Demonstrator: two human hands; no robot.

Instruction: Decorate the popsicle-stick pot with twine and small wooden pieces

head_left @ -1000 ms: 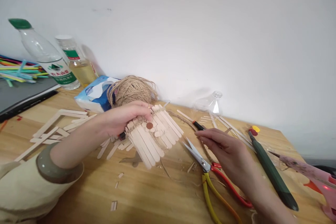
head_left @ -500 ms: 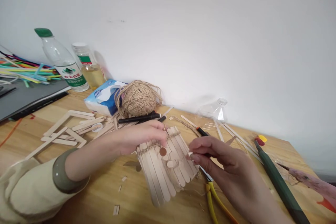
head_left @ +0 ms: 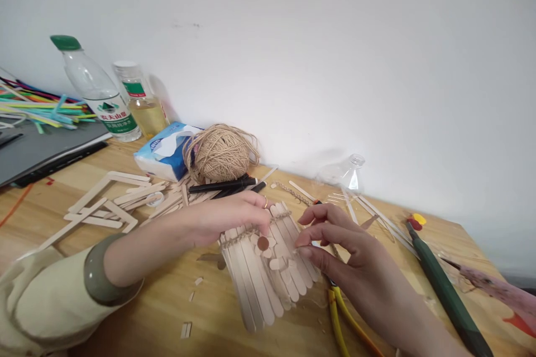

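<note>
My left hand [head_left: 245, 213] grips the top of a popsicle-stick panel [head_left: 251, 284], fingers bent over its upper edge. Twine runs across the panel near its top. A brown disc [head_left: 263, 243] ringed by short rounded pale pieces sits on the panel's face, with more short pieces [head_left: 277, 264] below it. Beside the panel's right side, my right hand [head_left: 341, 245] has thumb and index finger pinched together at the sticks. A small pale wooden piece appears to be between those fingertips, mostly hidden.
Yellow-handled pliers [head_left: 337, 318] and a green pen-like tool [head_left: 448, 290] lie to the right. Behind are a twine ball [head_left: 224, 153], a tissue pack [head_left: 161, 159], a water bottle [head_left: 98, 95] and a jar [head_left: 144, 106]. Loose popsicle sticks [head_left: 94, 217] lie left; a pink glue gun [head_left: 498, 290] rests far right.
My right hand has moved slightly left, bringing its pinched fingertips to the panel's right part. The small pale piece shows less now. My left hand keeps its hold on the panel.
</note>
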